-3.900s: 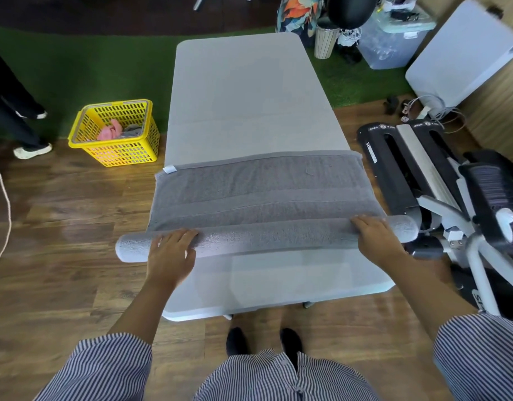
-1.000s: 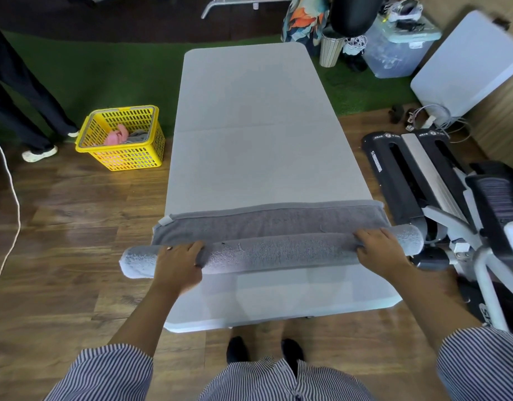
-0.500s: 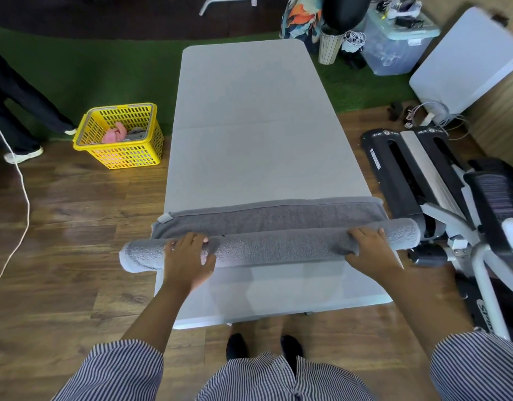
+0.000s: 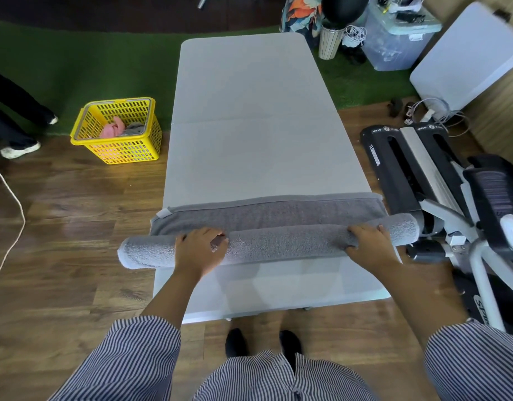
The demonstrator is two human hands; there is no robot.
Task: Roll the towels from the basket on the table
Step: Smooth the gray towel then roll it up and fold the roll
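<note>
A grey towel (image 4: 281, 243) lies across the near end of the grey table (image 4: 258, 117), mostly wound into a long roll whose ends overhang both table sides. A narrow flat strip of it still lies beyond the roll. My left hand (image 4: 201, 250) grips the roll left of centre, fingers curled over its top. My right hand (image 4: 368, 244) grips it near the right end the same way. The yellow basket (image 4: 84, 131) stands on the floor to the left, with a pink towel (image 4: 112, 130) and a grey one inside.
A black and white exercise machine (image 4: 440, 198) stands close to the table's right side. A person's legs (image 4: 15, 120) are at the far left. A clear storage box (image 4: 394, 33) and a white folded table (image 4: 466, 53) sit at the back right.
Over the frames the roll has grown thicker and travelled away from me, leaving far less flat towel. Both hands have stayed on the roll and moved with it.
</note>
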